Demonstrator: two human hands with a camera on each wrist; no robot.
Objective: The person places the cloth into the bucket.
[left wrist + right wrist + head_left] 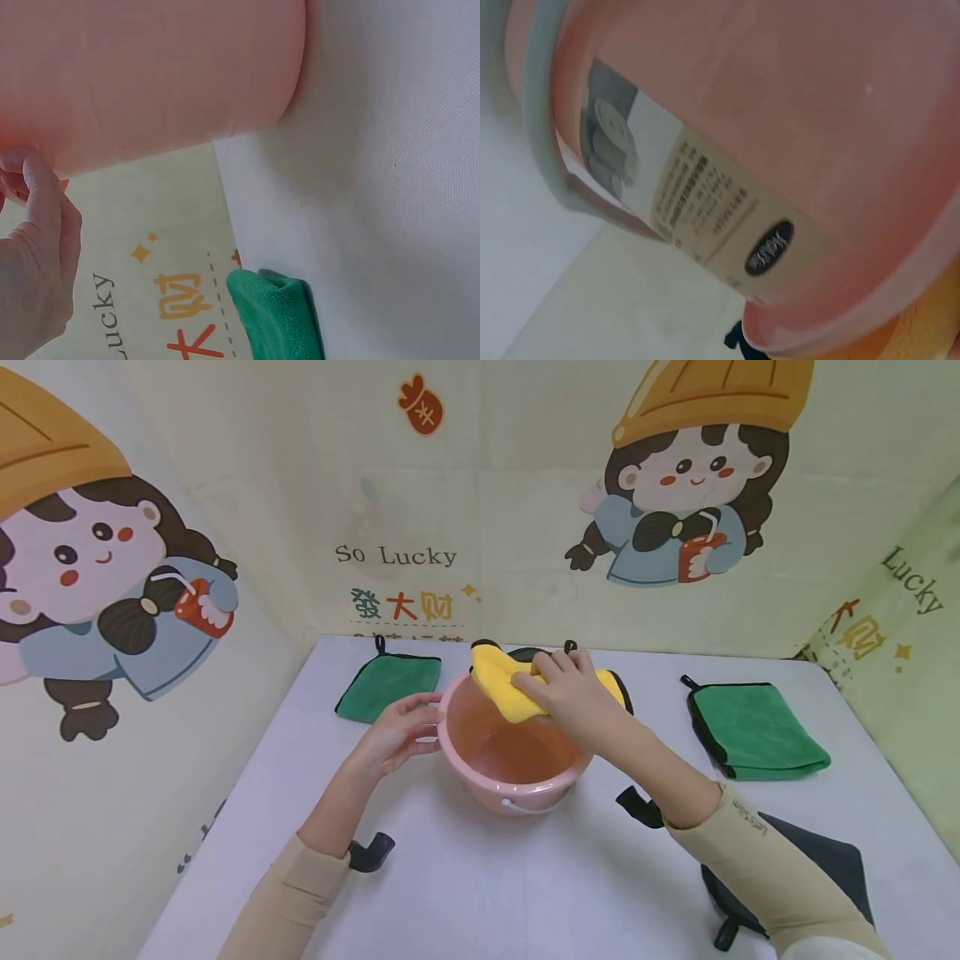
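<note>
A pink bucket [487, 789] with a pale handle stands on the white table. My left hand [401, 731] holds its left rim with bent fingers; in the left wrist view my left hand [45, 247] is beside the upper bucket wall [150, 75]. My right hand [573, 697] grips a yellow cloth [498, 681] with black edging over the bucket's far right rim. The right wrist view shows the bucket's outer wall [802, 112], its label [705, 187] and some yellow cloth [922, 322] past the rim. That hand's fingertips are hidden there.
Green cloths with black edges lie at the back left [393, 685] and right [765, 727]. A dark grey cloth [832, 864] lies partly under the right forearm. Something dark [525, 654] sits behind the bucket. A printed curtain [510, 527] bounds the table's back.
</note>
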